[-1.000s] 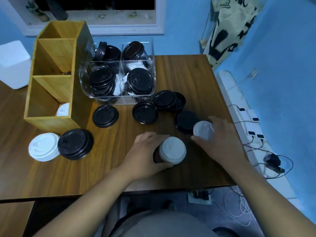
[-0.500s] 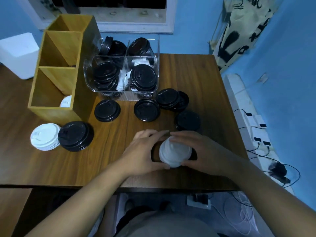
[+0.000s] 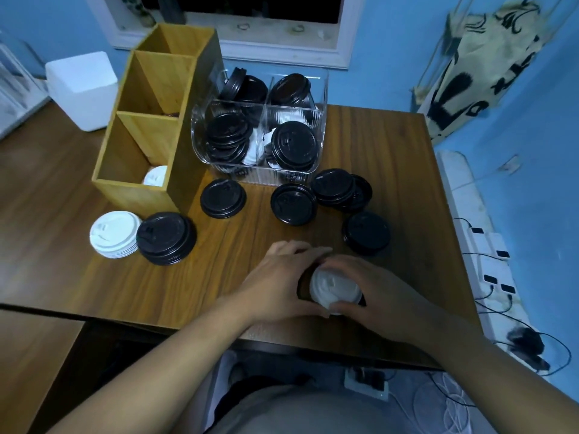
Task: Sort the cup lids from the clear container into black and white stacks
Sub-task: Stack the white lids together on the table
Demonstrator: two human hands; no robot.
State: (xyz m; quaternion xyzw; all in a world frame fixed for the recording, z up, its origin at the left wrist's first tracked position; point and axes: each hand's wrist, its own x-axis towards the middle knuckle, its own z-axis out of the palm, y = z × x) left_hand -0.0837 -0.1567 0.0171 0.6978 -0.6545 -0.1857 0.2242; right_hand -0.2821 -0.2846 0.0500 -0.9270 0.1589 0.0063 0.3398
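Two hands met close to the near edge of the table (image 3: 203,277), right of its middle, cupped round a white lid (image 3: 333,288). The left hand (image 3: 275,278) wrapped the lid's left side, its fingers (image 3: 294,248) curled over the far rim. The right hand (image 3: 379,289) closed on it from the right, fingers arched over the top and the thumb tip pressed at the near rim. A dark rim showed under the lid on its left, but too much of it was hidden to say what it was.

The clear container (image 3: 322,98) stood toward the far edge, near the middle, with black lids heaped in its compartments and a few white ones showing between them. Just in front of it, loose black lids (image 3: 293,204) lay on the wood: one to the left, one in the middle, two overlapping to the right, and one more nearer the right edge, just beyond the hands.

Toward the left, a white stack (image 3: 114,234) and a black stack (image 3: 166,238) sat touching side by side. Behind them stood a wooden organiser (image 3: 131,195), touching the container's left wall, with a single white lid in its nearest compartment. A white box (image 3: 81,89) sat at the far left corner.
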